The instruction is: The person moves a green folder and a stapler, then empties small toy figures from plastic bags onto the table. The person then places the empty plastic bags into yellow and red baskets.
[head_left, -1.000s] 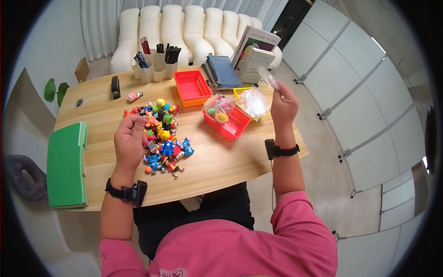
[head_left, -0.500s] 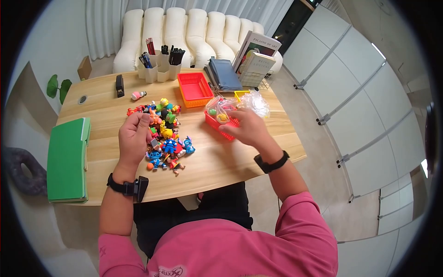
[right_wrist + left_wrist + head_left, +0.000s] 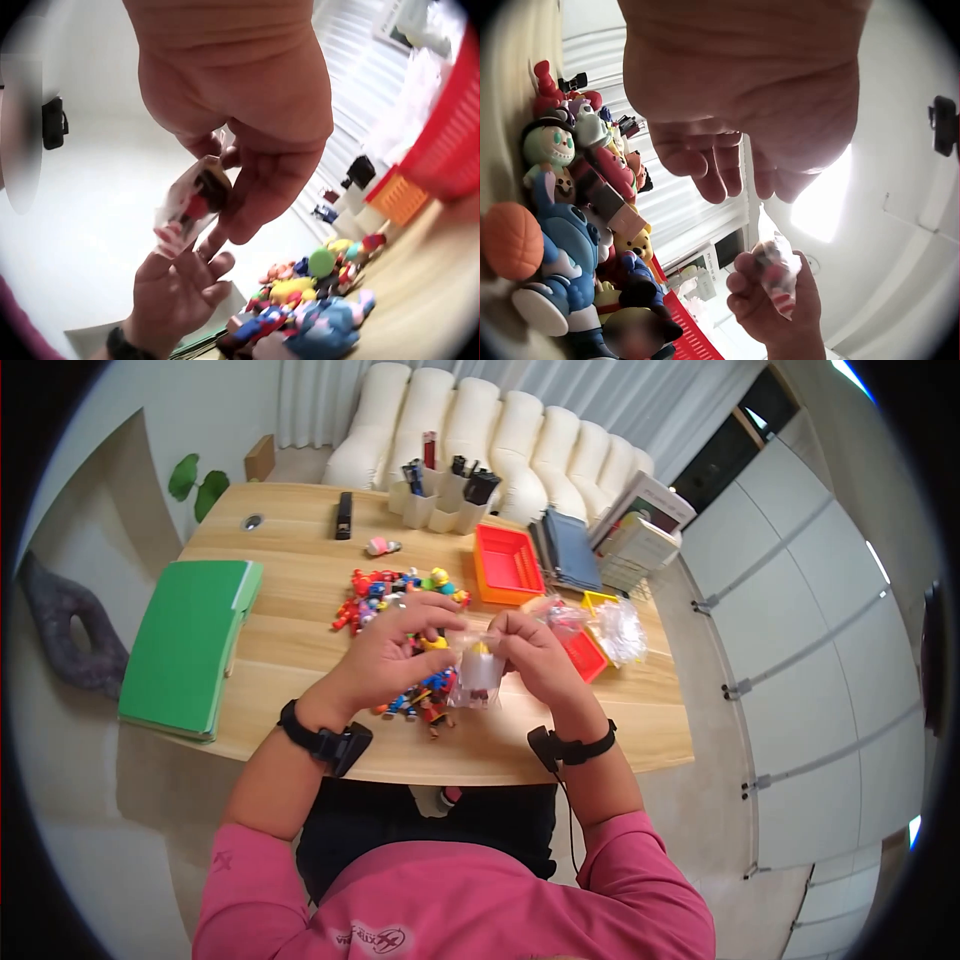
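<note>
Over the near middle of the table, my right hand (image 3: pixel 545 665) pinches the top of a small clear plastic bag (image 3: pixel 480 678). A toy figure with dark and red parts (image 3: pixel 208 191) shows through the plastic. On the bag's other side is my left hand (image 3: pixel 385 650), its fingers and thumb apart and their tips close to the bag's upper edge. In the left wrist view a gap shows between that thumb and fingers, with the bag (image 3: pixel 778 274) beyond them. Beneath the left hand lies a pile of toy figures (image 3: pixel 375 595), partly hidden by it.
Right of my hands sits a red basket (image 3: pixel 588 658) with bagged toys; beside it, clear bags (image 3: pixel 620 630) lie on a yellow basket (image 3: pixel 597 600). Farther back are an orange-red basket (image 3: pixel 508 565), pen holders (image 3: pixel 443 508) and a stapler (image 3: pixel 344 517). A green folder (image 3: pixel 190 645) lies left.
My right hand has come from the raised right side, past the red basket, to the middle with the bag. My left hand has moved right towards it and its fingers have spread.
</note>
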A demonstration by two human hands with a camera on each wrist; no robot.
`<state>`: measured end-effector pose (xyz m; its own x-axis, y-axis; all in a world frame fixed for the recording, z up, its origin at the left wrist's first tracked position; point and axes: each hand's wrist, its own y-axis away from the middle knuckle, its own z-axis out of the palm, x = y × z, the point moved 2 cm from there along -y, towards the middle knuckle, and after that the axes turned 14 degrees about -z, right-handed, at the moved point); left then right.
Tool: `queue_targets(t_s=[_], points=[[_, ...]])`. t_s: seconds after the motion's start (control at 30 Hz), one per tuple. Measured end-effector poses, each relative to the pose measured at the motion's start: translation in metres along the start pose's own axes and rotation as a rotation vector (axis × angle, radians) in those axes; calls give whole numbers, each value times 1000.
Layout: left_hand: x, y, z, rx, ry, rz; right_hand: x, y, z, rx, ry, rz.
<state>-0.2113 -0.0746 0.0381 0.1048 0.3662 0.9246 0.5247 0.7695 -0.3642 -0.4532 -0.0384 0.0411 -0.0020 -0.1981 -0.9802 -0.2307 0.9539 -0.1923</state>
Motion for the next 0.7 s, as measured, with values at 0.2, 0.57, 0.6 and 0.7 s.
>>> queue_targets(t_s=[0.2,0.57,0.6,0.7], points=[[-20,1,-5,-82,-79,-313,22,-8,18,-35,-205,23],[-26,-4,0,-60,195,-227,26,1,3,116,-124,-39],[-27,-4,-2,-32,183,-299,26,1,5,80,-184,-90],[-39,-7,-7,32,98,-218,27,3,9,21,-247,-125]])
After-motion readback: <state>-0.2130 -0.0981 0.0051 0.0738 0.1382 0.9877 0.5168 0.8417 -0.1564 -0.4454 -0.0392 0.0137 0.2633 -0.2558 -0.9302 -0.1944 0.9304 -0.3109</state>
